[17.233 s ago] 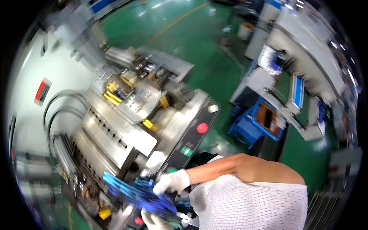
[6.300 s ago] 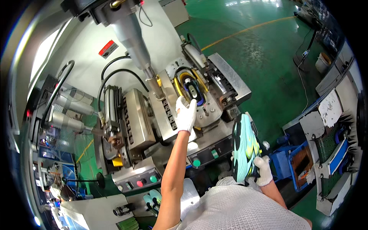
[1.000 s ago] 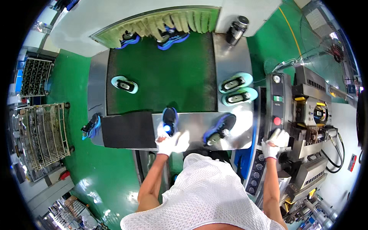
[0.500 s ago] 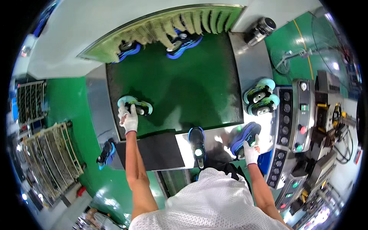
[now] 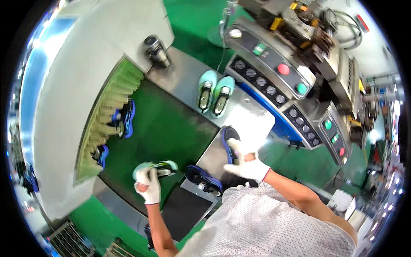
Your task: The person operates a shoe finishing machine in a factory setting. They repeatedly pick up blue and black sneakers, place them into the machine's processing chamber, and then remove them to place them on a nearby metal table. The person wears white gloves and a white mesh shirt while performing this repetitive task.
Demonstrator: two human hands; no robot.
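Observation:
My left hand (image 5: 148,187), in a white glove, has its thumb and fingers closed on one end of a mint-green and black shoe (image 5: 165,169). That shoe is at the near part of a dark green conveyor belt (image 5: 171,124). Over the near end of a dark blue shoe (image 5: 230,137) is my right hand (image 5: 247,165), also gloved, its fingers spread apart; the hand partly hides the shoe. Another dark shoe with a blue sole (image 5: 203,180) lies between my hands, on the metal ledge by the belt's near edge.
Two mint-green shoes (image 5: 214,95) stand on the metal side ledge. Two blue-soled shoes (image 5: 126,118) are at the fringed curtain (image 5: 100,122) of a pale machine. A steel flask (image 5: 157,52), a control panel (image 5: 274,60) and a black mat (image 5: 184,210) are also around.
The view has turned to the right, so the belt and ledges appear rotated. My right hand's fingers have spread over the dark blue shoe; my left hand stays at the mint-green one.

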